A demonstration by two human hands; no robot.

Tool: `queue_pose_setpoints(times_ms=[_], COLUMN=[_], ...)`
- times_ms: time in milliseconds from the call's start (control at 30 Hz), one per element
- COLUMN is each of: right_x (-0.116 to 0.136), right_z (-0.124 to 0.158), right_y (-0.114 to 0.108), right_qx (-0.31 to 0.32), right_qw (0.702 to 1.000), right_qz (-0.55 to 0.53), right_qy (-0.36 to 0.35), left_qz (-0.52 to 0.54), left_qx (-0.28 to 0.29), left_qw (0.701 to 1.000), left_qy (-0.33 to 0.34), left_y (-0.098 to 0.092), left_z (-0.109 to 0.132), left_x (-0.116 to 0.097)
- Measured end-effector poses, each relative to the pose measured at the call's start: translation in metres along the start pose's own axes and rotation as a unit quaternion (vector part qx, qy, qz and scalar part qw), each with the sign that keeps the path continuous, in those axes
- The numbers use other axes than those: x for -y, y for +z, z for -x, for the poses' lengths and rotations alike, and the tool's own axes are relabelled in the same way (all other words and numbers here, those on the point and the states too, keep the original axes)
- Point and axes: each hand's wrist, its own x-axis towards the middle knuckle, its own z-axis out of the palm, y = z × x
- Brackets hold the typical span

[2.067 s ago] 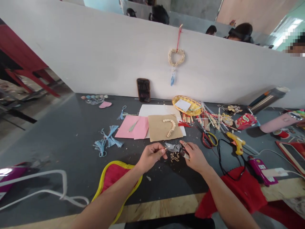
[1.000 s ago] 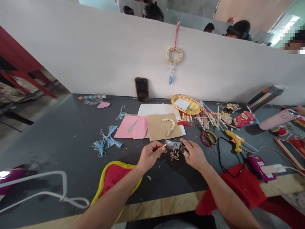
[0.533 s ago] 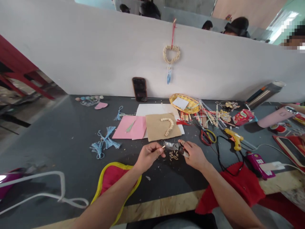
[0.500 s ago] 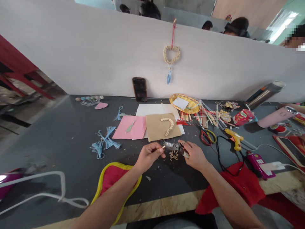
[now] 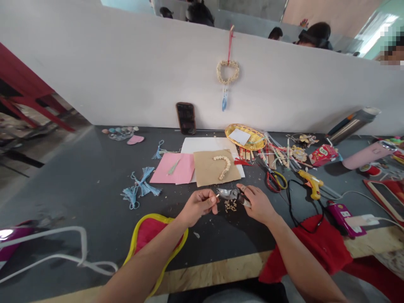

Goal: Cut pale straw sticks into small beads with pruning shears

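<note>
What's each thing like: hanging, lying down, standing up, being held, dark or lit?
Left grip: pinching a pale stick.
Right grip: closed around the clippers.
Clippers: held, blade opening unclear.
Small pieces: loose, scattered on the table.
Pale curve: lying on brown paper.
Phone: propped upright, screen dark.
Heart: hanging on the wall.
Glue gun: lying down.
Basket: holding white paper.
Blue tassels: lying down.
Drink carton: straw sticking out.

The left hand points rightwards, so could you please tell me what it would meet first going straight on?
Most likely the pruning shears in the right hand: they lie just beyond the thin stick that the left hand holds, though one view leaves the depth unclear.
</note>
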Motion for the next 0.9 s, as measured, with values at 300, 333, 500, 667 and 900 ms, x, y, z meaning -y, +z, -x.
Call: queue_pose_setpoints(times_ms=[300, 333, 500, 667, 900], right_x=[0.008, 0.0081, 0.004, 0.001, 0.0016], right_z=[0.0016, 0.0016, 0.0004, 0.0005, 0.0], right_y=[-0.002, -0.0014, 0.0016, 0.0006, -0.003], right_qx=[-0.002, -0.006, -0.012, 0.0, 0.016], right_qw=[0.999, 0.999, 0.999, 1.0, 1.0], right_qz=[0.019, 0.022, 0.031, 0.023, 0.01], right_qy=[0.034, 0.038, 0.032, 0.019, 0.018], left_qz=[-0.005, -0.012, -0.095, -0.116, -0.077], left_qx=[-0.042, -0.057, -0.112, -0.081, -0.056], left_qw=[0.999, 0.998, 0.986, 0.988, 0.995], left_qy=[0.01, 0.023, 0.077, 0.062, 0.019], left_y=[0.0029, 0.0035, 0.0048, 0.0039, 0.0045], left_z=[0.0003, -0.0001, -0.0013, 0.0011, 0.0016], left_x=[0.002, 0.0024, 0.0033, -0.0003, -0.0027])
